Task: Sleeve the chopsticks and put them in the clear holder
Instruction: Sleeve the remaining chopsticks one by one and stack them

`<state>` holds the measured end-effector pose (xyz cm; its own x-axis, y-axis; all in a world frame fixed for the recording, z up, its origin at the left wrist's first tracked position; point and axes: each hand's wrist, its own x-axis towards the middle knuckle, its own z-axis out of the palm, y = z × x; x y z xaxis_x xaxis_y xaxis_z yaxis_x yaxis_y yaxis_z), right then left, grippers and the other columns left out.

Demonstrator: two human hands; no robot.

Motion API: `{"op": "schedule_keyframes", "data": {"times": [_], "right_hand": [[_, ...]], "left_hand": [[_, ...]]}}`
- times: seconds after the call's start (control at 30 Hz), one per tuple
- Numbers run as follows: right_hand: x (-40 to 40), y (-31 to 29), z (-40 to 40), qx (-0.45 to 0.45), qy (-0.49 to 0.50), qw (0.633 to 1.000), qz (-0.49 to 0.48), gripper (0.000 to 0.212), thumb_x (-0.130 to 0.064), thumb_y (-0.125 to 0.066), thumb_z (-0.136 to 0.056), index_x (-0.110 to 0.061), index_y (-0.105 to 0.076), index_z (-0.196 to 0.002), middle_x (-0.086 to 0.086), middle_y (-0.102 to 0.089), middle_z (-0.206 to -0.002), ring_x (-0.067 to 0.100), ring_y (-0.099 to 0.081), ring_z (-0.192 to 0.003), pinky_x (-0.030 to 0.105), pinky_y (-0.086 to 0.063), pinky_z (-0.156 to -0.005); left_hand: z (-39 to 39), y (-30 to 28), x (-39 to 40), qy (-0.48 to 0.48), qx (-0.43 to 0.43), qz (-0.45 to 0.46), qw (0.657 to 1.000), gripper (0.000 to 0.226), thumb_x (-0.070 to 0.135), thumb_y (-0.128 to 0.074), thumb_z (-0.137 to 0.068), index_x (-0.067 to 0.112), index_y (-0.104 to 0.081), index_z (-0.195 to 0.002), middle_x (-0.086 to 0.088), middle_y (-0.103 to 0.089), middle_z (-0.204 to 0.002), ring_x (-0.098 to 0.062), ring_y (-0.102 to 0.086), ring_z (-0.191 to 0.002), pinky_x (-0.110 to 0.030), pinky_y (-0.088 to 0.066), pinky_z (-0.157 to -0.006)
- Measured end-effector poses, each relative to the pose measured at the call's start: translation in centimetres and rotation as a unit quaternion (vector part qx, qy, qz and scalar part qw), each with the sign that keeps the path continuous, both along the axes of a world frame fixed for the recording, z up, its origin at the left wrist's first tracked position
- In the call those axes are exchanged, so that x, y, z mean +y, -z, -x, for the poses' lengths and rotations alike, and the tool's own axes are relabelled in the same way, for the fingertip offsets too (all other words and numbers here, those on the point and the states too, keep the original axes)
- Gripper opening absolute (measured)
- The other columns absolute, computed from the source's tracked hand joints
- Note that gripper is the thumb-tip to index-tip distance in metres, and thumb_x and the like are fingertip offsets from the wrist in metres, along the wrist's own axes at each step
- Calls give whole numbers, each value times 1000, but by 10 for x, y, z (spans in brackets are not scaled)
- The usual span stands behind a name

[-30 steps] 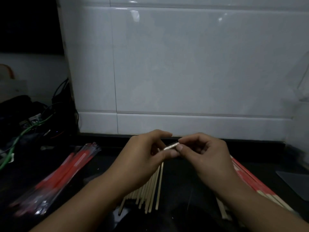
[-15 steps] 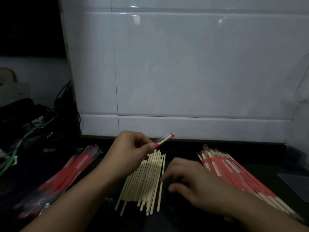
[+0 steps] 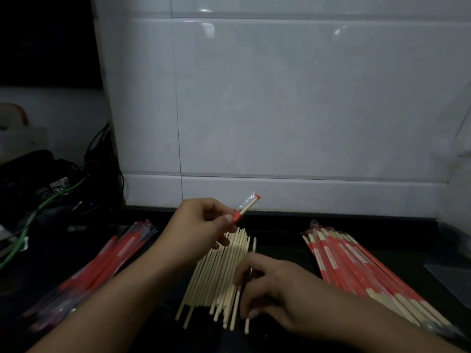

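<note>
**Right hand over the bare sticks, sleeve held up in the left**

The left hand pinches a clear plastic sleeve with red bands between thumb and forefinger, its open end tilted toward one o'clock. The right hand, fingers curled down, rests on the pile of pale bare wooden chopsticks, which run from seven to one o'clock; whether it grips one I cannot tell. Sleeved red-and-clear chopsticks lie at three o'clock. The right hand is nearer the pile.

Two bare forearms; left hand, right hand ungloved; no sleeves, rings or watch seen.
</note>
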<state>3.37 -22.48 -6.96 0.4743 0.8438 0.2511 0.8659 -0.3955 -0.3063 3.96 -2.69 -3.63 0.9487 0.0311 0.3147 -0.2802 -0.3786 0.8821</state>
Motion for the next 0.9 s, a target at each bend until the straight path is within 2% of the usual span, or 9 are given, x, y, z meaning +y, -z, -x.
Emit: {"op": "schedule_keyframes", "data": {"times": [0.1, 0.2, 0.27, 0.33, 0.4, 0.47, 0.57, 0.77, 0.9], "right_hand": [[2, 2, 1, -24, -5, 1000, -7, 16, -9, -59, -93, -23, -66, -94, -18, -41, -123, 2, -60, -93, 25, -51, -85], [1, -5, -2, -71, 25, 982, -174, 20, 0, -55, -90, -19, -61, -94, -9, -54, -108, 7, -58, -94, 22, -49, -81], [-5, -20, -4, -98, 93, 923, -359, 18, -6, -52, -92, -23, -58, -93, -5, -60, -88, 8, -59, -78, 19, -48, -71], [-19, -36, -8, -71, 154, 822, -543, 20, -6, -51, -96, -25, -53, -100, 3, -64, -80, 9, -55, -58, 19, -47, -57], [-39, -47, -16, -47, 218, 740, -634, 28, -1, -49, -99, -23, -49, -118, 4, -65, -78, 10, -54, -53, 19, -49, -53], [-58, -50, -28, -18, 268, 699, -663, 34, -3, -48, -100, -20, -48, -129, 2, -65, -77, 9, -57, -54, 19, -51, -55], [-71, -46, -43, 23, 293, 665, -687, 30, -5, -51, -100, -12, -55, -129, -2, -67, -70, 6, -61, -56, 19, -52, -57], [-67, -44, -40, 18, 291, 647, -705, 22, -7, -53, -100, -14, -57, -120, 4, -67, -79, 13, -65, -63, 23, -55, -64], [-67, -46, -39, 12, 298, 634, -714, 23, -8, -53, -100, -13, -56, -122, 5, -67, -80, 12, -65, -63, 23, -55, -65]], "left_hand": [[1, 0, -1, 1, 4, 0, 1000, 12, 9, -61, -96, 13, -70, -88, -1, -76, -77, -13, -69, -61, -26, -52, -57], [2, -2, 1, -2, 12, 4, 1000, 11, 11, -61, -96, 13, -70, -89, -1, -76, -77, -12, -69, -62, -25, -52, -58], [2, -1, 1, 3, 20, 7, 1000, 10, 12, -61, -96, 13, -69, -90, -2, -76, -78, -14, -69, -63, -27, -52, -59], [2, -1, -1, 13, 25, 6, 1000, 9, 15, -62, -95, 12, -69, -91, -1, -75, -77, -13, -67, -60, -27, -50, -56], [3, -1, -3, 26, 20, -2, 999, 12, 22, -65, -94, 11, -69, -92, -1, -75, -76, -11, -63, -57, -23, -46, -53], [4, 0, -5, 35, 9, -14, 999, 14, 24, -66, -93, 11, -71, -90, -2, -74, -73, -7, -60, -53, -18, -45, -50], [3, 3, -5, 37, -8, -43, 998, 11, 24, -68, -92, 19, -74, -85, 0, -73, -71, -7, -59, -52, -24, -48, -55], [4, 5, -8, 31, -10, -62, 998, 7, 21, -73, -88, 22, -78, -84, 0, -75, -78, -9, -69, -63, -32, -51, -65], [5, 3, -6, 42, -8, -63, 997, 7, 22, -72, -89, 22, -78, -85, 2, -76, -80, -8, -69, -63, -30, -52, -65]]}}
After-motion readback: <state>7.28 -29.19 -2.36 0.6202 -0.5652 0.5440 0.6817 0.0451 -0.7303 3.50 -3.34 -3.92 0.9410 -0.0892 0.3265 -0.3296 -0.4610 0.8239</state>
